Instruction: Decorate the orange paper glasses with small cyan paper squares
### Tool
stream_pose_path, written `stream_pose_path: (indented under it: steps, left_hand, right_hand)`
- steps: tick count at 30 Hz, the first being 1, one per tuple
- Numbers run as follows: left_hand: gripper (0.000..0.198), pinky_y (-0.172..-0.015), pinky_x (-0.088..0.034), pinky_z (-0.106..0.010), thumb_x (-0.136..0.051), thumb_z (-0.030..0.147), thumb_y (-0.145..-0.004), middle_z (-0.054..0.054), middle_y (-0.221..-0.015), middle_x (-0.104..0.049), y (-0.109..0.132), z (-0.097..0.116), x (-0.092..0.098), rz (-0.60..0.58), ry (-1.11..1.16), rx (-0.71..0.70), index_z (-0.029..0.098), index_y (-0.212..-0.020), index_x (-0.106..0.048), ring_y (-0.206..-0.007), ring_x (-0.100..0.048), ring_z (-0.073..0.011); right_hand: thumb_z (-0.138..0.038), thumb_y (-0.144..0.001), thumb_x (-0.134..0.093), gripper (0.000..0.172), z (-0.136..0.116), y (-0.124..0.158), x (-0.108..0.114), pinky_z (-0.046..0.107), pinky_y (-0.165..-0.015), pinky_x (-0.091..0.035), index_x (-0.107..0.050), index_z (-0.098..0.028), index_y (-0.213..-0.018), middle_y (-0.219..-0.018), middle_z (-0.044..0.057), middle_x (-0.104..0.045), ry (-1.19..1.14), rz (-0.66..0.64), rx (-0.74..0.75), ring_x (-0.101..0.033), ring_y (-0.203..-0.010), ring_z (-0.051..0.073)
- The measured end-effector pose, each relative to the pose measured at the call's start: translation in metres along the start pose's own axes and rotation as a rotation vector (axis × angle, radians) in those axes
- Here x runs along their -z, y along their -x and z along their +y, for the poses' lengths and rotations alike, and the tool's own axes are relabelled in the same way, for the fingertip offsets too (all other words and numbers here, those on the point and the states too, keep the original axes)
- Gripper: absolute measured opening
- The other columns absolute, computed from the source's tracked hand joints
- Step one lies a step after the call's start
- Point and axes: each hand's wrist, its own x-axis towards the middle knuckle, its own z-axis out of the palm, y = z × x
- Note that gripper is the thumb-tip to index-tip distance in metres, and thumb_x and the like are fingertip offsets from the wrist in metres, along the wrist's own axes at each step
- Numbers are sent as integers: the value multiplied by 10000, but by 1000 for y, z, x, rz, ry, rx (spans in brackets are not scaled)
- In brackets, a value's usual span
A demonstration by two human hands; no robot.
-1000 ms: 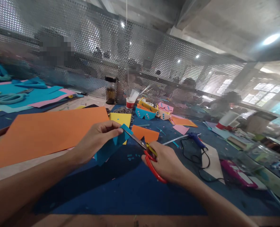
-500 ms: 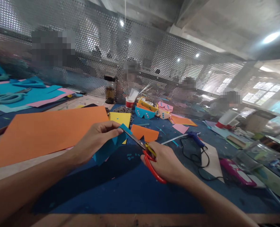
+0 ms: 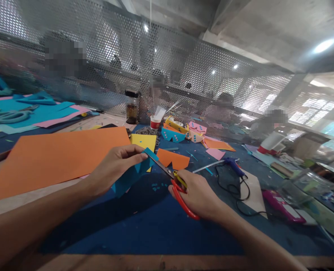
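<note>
My left hand (image 3: pixel 124 162) pinches a folded piece of blue paper (image 3: pixel 127 181) above the dark blue mat. In my right hand (image 3: pixel 202 194) is a pair of scissors (image 3: pixel 186 203) with red and yellow handles. The scissor blades point up and left and meet the edge of the blue paper near my left fingertips. Small blue paper snippets (image 3: pixel 155 186) lie on the mat below the blades. Just beyond the scissors lies an orange paper cutout (image 3: pixel 173 159) with a notch in its lower edge.
A large orange sheet (image 3: pixel 56 158) lies at left, with a yellow sheet (image 3: pixel 143 140) beside it. Paper masks (image 3: pixel 173 134), a paper cup (image 3: pixel 155 122) and a jar (image 3: pixel 131 107) stand behind. A glue gun (image 3: pixel 234 165) with a black cord lies at right. People sit beyond the perforated screen (image 3: pixel 99 71).
Hardly anything differs. The view has shifted very slightly, and both hands keep nearly the same pose, with the scissor blades still at the edge of the blue paper.
</note>
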Motion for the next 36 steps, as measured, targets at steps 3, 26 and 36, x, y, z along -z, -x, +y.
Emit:
stream_pose_path:
  steps: [3,26,36]
  left_hand:
    - [235,-626,-418,-254,-765,438,-849,3,-825,-739,1,-1,0,0,-7,-12,214,-921,-764,-721,-618,-158]
    - [272,-584,-418,-221,-798,492,-815,22,-778,-724,2,2,0,-12,58,38,234,-896,-772,-663,-602,-124]
    - [328,-549,-425,-229,-809,539,-780,3,-771,-719,2,3,-1,-3,53,46,231,-885,-766,-643,-609,-144]
  right_hand:
    - [-323,-890,-638,222,0,0,0,255,-595,-208,-490,-198,-783,-725,-33,-559,11,-1,6,-413,-608,102]
    - [-306,-910,-602,215,1,1,-2,274,-588,-189,-493,-197,-759,-725,-24,-601,40,9,-6,-462,-617,109]
    - [-292,-914,-603,208,0,0,-1,278,-594,-194,-522,-191,-752,-733,-13,-632,59,1,-12,-491,-633,115]
